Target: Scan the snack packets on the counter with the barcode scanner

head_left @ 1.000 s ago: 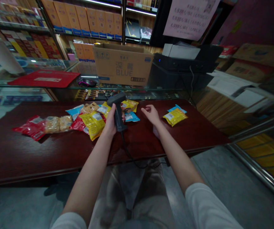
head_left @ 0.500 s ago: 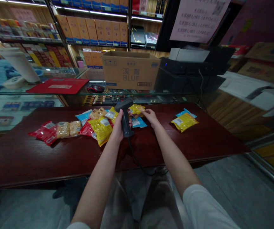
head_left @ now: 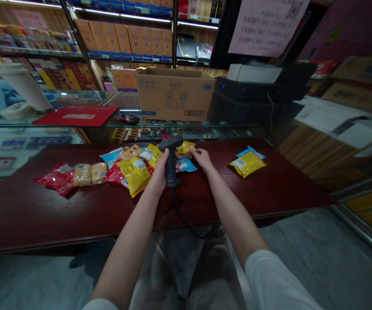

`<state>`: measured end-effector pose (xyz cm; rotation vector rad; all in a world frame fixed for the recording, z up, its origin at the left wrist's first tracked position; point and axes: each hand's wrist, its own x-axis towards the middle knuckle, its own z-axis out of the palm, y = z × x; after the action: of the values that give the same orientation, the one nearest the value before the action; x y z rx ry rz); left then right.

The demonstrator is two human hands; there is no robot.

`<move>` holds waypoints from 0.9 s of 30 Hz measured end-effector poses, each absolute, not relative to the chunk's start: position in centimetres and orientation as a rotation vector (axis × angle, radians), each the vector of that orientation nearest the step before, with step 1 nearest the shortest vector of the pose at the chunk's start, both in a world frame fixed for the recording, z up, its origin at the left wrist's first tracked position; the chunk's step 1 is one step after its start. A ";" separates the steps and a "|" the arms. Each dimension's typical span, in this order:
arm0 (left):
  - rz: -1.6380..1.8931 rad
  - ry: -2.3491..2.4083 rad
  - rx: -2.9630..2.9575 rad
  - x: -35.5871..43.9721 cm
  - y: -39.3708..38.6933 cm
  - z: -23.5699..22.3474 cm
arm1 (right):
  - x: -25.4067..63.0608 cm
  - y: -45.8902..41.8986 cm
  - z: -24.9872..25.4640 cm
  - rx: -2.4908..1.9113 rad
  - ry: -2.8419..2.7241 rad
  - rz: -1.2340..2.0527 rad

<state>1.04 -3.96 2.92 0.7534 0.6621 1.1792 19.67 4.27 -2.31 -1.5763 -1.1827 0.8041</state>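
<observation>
My left hand (head_left: 162,170) is wrapped round the handle of a dark grey barcode scanner (head_left: 172,165), held upright over the table with its cable hanging down. With its fingertips, my right hand (head_left: 203,158) pinches the right edge of a yellow snack packet (head_left: 186,148), which the scanner head partly covers. Below that lies a blue snack packet (head_left: 186,164). To the left is a pile with another yellow packet (head_left: 135,174), a red packet (head_left: 116,174) and clear-wrapped snacks (head_left: 130,151). Farther left sit a red packet (head_left: 58,177) and a clear snack pack (head_left: 89,173).
A yellow packet (head_left: 248,164) overlaps a blue one on the right of the dark red table (head_left: 205,202). Behind stand a cardboard box (head_left: 174,94), a mouse (head_left: 127,119), a red folder (head_left: 77,115) and a black printer-like machine (head_left: 260,88). The scanner cable (head_left: 181,217) dips past the front edge.
The scanner head has turned slightly toward the right and sits a little lower. My right hand keeps its pinch on the yellow packet. The whole view has shifted slightly.
</observation>
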 end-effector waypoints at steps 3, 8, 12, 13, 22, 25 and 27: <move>1.136 0.671 0.781 0.9 -3.8 2.6 | 20.3 4.0 -1.8 -1.543 -1.043 0.924; 1.145 0.642 0.761 1.1 -4.0 2.8 | 23.9 2.1 -0.3 -1.140 -0.763 1.142; 1.160 0.645 0.751 1.7 -4.6 3.5 | 27.0 -0.1 0.4 -0.893 -0.703 1.151; 1.141 0.651 0.754 1.9 -4.8 3.6 | 27.5 -0.6 0.5 -0.852 -0.678 1.169; 0.931 0.582 0.868 2.8 -5.5 2.5 | 27.0 -1.4 0.9 -0.610 -0.377 1.371; 0.932 0.577 0.902 2.9 -5.7 2.4 | 26.6 -1.2 0.8 -0.673 -0.319 1.333; 0.935 0.580 0.907 3.0 -5.8 2.4 | 26.6 -1.0 0.7 -0.719 -0.303 1.295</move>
<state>2.96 -5.80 2.45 0.9073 0.5798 0.9349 26.63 -0.97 0.65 -0.7186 -0.3027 1.2955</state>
